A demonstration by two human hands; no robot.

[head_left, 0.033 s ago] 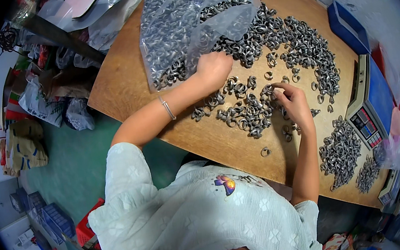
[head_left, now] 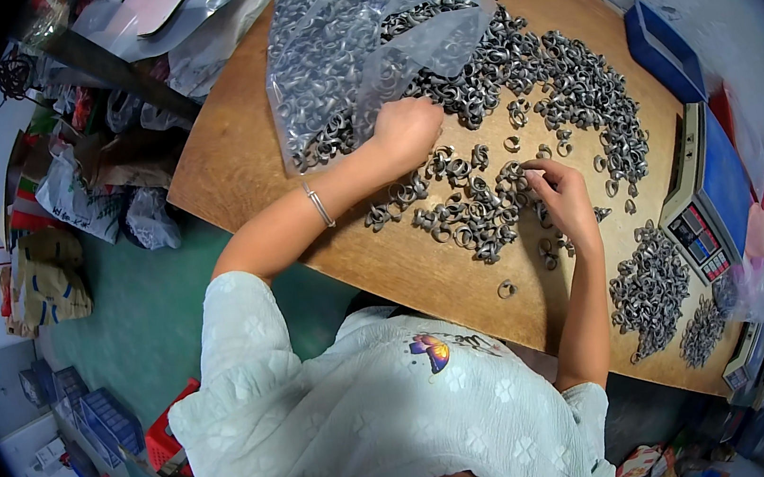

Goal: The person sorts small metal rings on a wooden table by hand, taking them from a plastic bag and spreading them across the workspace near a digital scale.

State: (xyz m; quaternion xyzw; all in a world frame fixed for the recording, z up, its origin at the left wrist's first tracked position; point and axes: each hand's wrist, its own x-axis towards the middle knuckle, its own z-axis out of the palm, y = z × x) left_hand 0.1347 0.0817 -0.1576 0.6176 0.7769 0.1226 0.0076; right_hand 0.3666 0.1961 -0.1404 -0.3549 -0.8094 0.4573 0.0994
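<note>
Many small dark-grey metal rings (head_left: 480, 217) lie in a loose heap on the wooden table (head_left: 244, 160) in front of me. My left hand (head_left: 409, 132) is closed, knuckles up, at the edge of a clear plastic bag (head_left: 330, 45) full of such rings. Its fingertips are hidden, so what they hold cannot be seen. Over the right side of the near heap, my right hand (head_left: 565, 197) pinches a ring (head_left: 524, 170) between thumb and forefinger. One single ring (head_left: 507, 289) lies apart by the near edge.
A larger bank of rings (head_left: 587, 84) spreads along the far right. Two separate piles (head_left: 651, 291) sit near a digital scale (head_left: 700, 223) at the right. A blue bin (head_left: 664, 51) stands by the wall. Bags (head_left: 72, 195) crowd the left beyond the table.
</note>
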